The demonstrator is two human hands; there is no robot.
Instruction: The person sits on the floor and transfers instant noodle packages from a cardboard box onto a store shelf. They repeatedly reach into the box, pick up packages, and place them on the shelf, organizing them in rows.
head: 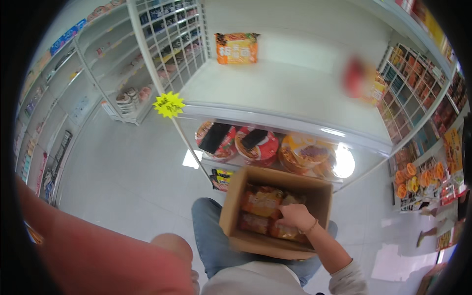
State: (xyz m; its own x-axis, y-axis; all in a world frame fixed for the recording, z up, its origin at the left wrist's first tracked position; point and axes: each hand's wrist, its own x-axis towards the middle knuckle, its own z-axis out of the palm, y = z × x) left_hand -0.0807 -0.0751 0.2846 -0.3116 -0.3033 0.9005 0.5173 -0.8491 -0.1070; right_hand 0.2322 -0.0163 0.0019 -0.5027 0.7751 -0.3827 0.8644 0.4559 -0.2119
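My right hand [295, 217], wearing a thin bracelet, reaches into an open cardboard box [278, 250] in front of my jeans. Its curled fingers touch orange-and-yellow instant-noodle packs [262, 202]; whether they grip one is hidden. Several packs lie flat inside the box. My left hand is out of view. Beyond the box, a white shelf [280, 84] holds an upright orange noodle pack [236, 49] at its back left and another pack [376, 90] at its right end. A blurred red-and-yellow thing [356, 78] shows beside the right one.
Large noodle bowls [257, 145] stand on the shelf below. A yellow starburst price tag [169, 104] hangs at the shelf's left corner. White wire side panels [177, 40] flank it. Close at left is another person's pink clothing [110, 250]. Stocked shelves line both sides.
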